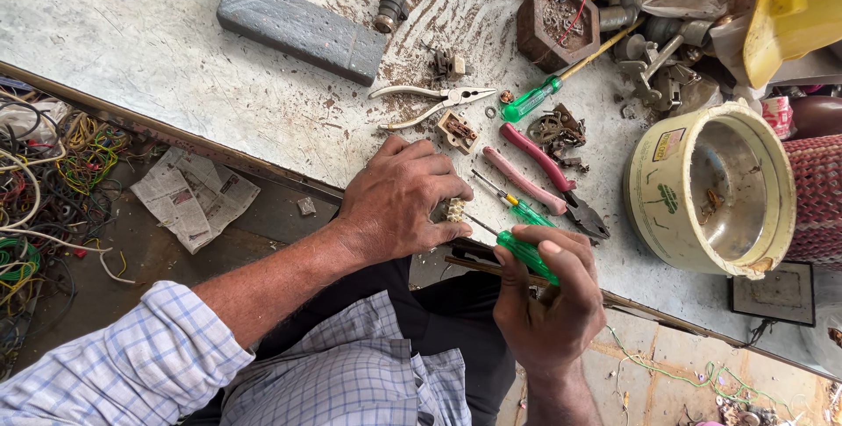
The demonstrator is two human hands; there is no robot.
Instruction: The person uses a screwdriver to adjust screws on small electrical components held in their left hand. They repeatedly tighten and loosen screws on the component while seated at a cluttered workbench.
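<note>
My left hand (399,200) presses down on a small cream plastic electrical part (455,209) at the near edge of the worktable (132,31); most of the part is hidden under my fingers. My right hand (551,296) grips a green-handled screwdriver (524,254), whose thin shaft points up-left into that part. A second green-handled screwdriver (517,206) lies just beyond, beside pink-handled pliers (544,176).
Cream-handled needle-nose pliers (430,101), a small switch body (458,130), a grey block (303,27), a third green screwdriver (535,97) and a hexagonal wooden tray (558,24) lie farther back. A cream metal pot (710,189) stands right. Tangled wires (53,171) and newspaper (193,193) cover the floor left.
</note>
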